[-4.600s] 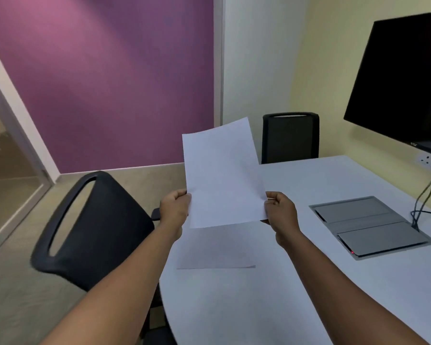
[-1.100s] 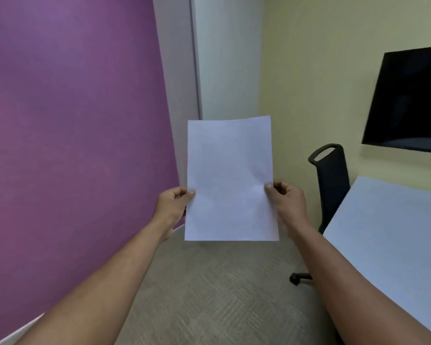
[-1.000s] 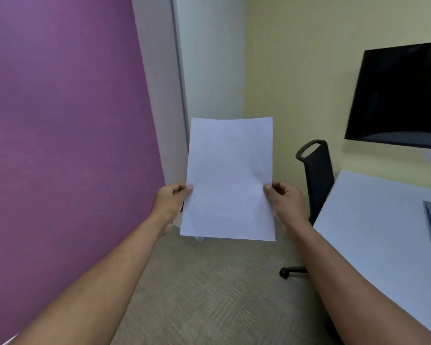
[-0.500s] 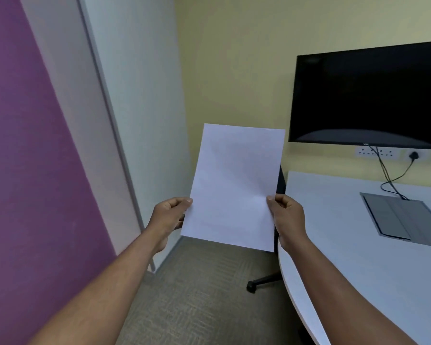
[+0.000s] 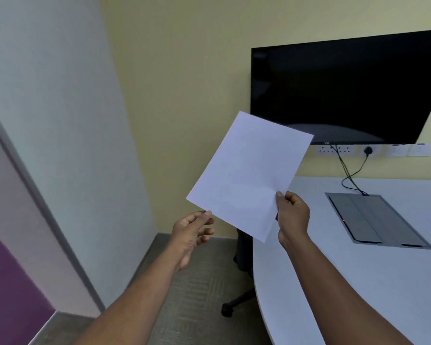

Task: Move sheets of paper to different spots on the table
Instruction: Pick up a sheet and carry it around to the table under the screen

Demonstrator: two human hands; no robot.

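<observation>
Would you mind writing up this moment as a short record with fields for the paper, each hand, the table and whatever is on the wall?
paper: one blank white sheet, held in the air, tilted, partly over the table's left edge
right hand: pinching the sheet's lower right edge
left hand: at the sheet's lower left corner, fingers loose; contact unclear
table: white, with a grey flap panel set into it
wall: dark screen, sockets below it, cables running down to the panel
chair: base visible beside the table
</observation>
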